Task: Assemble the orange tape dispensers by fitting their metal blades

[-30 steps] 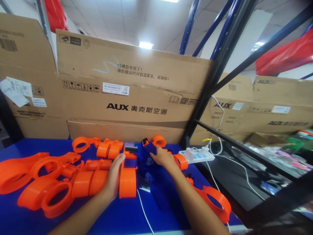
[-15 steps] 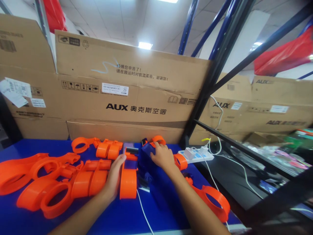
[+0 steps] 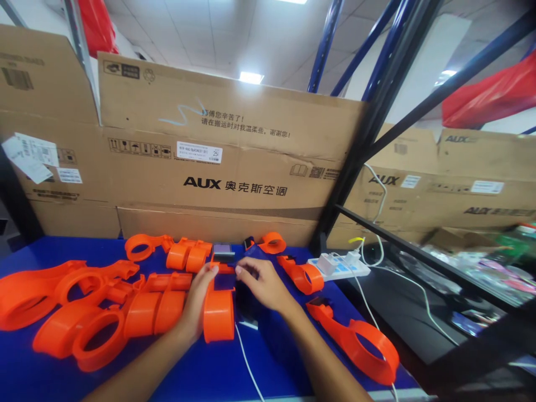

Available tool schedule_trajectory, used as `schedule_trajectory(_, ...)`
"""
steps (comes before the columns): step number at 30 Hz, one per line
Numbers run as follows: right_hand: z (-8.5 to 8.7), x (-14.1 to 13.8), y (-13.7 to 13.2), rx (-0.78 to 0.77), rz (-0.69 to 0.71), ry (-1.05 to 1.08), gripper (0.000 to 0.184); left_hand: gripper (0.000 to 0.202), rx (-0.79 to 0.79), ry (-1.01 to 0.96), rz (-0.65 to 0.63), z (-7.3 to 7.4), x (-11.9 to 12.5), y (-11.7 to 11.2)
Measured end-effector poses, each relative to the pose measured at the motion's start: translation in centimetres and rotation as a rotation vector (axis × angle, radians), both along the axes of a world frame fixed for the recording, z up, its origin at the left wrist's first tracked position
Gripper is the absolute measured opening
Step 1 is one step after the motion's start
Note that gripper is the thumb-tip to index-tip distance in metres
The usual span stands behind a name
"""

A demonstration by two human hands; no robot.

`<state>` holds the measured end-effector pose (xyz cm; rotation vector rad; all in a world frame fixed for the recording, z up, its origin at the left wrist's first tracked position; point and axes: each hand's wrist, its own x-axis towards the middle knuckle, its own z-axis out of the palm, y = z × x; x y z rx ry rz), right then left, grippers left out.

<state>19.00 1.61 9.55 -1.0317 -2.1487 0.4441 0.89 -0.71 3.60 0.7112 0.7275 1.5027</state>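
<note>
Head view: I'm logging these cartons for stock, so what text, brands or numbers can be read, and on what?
"AUX 奥克斯空调": front of the middle cardboard carton.
"师傅您辛苦了! 请在搬运时对我温柔些, 谢谢您!": the same carton, higher up.
"25": its white sticker; the other print on it is too small to read.
"AUX": three times on the right-hand cartons; their labels are blurred.
Paper labels on the left carton: too small to read.

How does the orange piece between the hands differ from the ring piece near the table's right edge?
The orange piece is a wide band, the left hand touching it; the ring piece is a flat open loop with a long handle, untouched. Both are bright orange, on the blue table.
</note>
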Motion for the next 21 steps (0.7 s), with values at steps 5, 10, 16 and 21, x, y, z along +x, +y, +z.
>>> schedule_trajectory(5, -1.9, -1.2, -0.5, -0.037, -0.016, 0.129, 0.026, 0.034, -0.027, 0.029, 0.043, 0.1, 0.2, 0.0)
schedule_trajectory(10, -3.4, -2.2, -0.4, -0.103, -0.078, 0.249, 0.023, 0.049, -0.014, 0.051, 0.024, 0.2, 0.3, 0.4)
schedule_trajectory(16, -4.8, -2.7, -0.2, -0.148, -0.11, 0.348, 0.02, 0.049, 0.081, 0.173, 0.074, -0.3, 0.2, 0.7)
schedule_trajectory(21, -5.1, -2.6, -0.2, -0.129, -0.132, 0.321, 0.024, 0.047, 0.099, 0.185, 0.067, -0.4, 0.3, 0.7)
